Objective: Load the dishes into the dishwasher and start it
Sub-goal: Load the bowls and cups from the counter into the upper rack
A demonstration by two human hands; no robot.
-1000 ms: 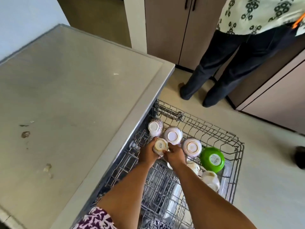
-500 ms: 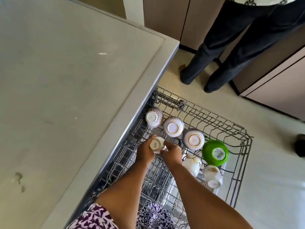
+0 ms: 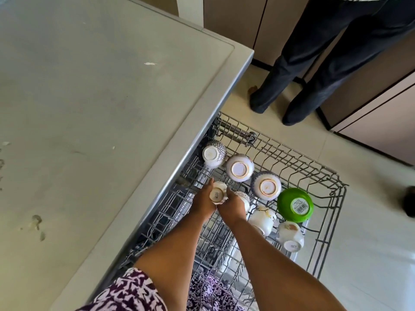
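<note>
Two hands, left hand (image 3: 203,204) and right hand (image 3: 233,206), grip an upturned cup (image 3: 217,195) over the rack (image 3: 323,173). Seating it squarely between tines, probably beside the patterned bowl (image 3: 239,168), should prevent tipping.

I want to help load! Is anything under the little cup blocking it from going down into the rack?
Nothing visible blocks it. Both hands, left hand and right hand, hold the cup over bare rack wires; the bowls sit beside it.

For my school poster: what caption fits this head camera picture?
Both hands, left and right, set a small white cup upside down in the dishwasher rack beside bowls.
</note>
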